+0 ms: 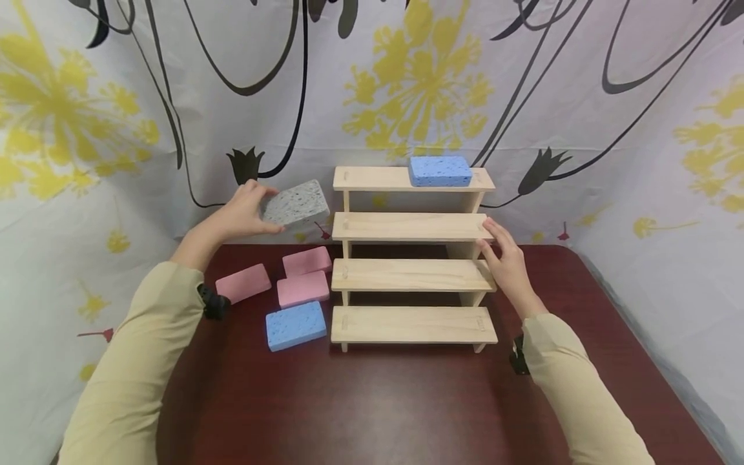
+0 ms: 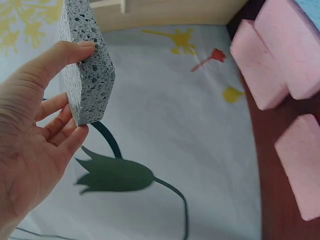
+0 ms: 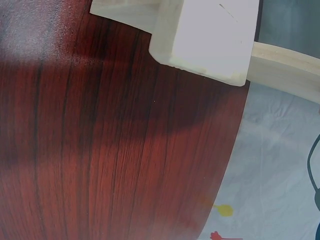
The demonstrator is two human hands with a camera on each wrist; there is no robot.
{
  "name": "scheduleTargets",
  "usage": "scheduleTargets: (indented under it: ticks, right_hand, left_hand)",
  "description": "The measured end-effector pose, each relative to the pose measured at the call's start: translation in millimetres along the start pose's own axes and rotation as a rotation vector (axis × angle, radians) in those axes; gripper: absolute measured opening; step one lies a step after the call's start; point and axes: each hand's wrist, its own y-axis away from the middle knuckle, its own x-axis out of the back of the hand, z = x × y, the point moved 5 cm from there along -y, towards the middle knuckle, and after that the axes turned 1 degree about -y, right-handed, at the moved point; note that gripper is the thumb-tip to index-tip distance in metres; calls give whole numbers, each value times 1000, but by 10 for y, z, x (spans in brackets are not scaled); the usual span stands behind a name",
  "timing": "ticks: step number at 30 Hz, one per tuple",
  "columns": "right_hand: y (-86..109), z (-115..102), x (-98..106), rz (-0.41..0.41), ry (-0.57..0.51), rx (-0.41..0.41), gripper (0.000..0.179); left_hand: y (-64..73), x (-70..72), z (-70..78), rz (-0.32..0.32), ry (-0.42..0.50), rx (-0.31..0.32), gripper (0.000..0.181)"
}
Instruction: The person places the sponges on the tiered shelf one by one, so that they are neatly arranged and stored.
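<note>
Dark-red bench (image 1: pixel 372 407) nearest. On it, blue sponge (image 1: pixel 296 325) left of wooden rack's (image 1: pixel 414 325) bottom tier; pink sponges (image 1: pixel 303 289) behind, toward far-left corner. Right hand (image 1: pixel 510 263) touches rack's right end, fingers loosely extended. Farther: left hand (image 1: pixel 239 212) pinches grey sponge (image 1: pixel 298 203), raised by bench's far edge, just left of upper tiers; long axis sideways, rack-end tipped slightly up; right hand well apart, across rack.
</note>
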Motion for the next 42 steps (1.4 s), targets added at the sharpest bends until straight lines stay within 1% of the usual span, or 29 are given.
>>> scheduleTargets:
  ticks: [5,9,11,17,21,25,32,34,39,42]
  right_hand:
    - [8,18,-9,-13,-12,-9,46]
    - [10,24,-3,-6,-15,-7,46]
    - [13,23,-4,0,-14,-5,45]
    - [16,21,-21,7,-11,3,45]
    - [29,32,-32,-5,-9,-6,46]
    - [36,31,-18,4,-8,-15,46]
    - [44,41,-6,7,-10,-18,45]
    - [46,48,0,13,-8,-19,45]
    - [53,52,0,25,-5,-20,45]
    - [51,50,-2,29,-7,-15,44]
  left_hand:
    - [-161,100,184,2,-19,-38,70]
    - [-327,182,384,1,-30,-58,70]
    - [-414,208,481,-11,-30,-62,71]
    - [-643,207,741,-74,-9,-65,72]
    - [-770,173,871,-87,1,-81,70]
    - [-891,141,969,-86,4,-101,66]
    - [-1099,69,1056,-110,3,-92,61]
    - [-1156,40,1087,-117,4,-100,62]
    - [-1258,-40,1144,-135,15,-126,64]
    - [-1287,-72,1161,-147,35,-126,64]
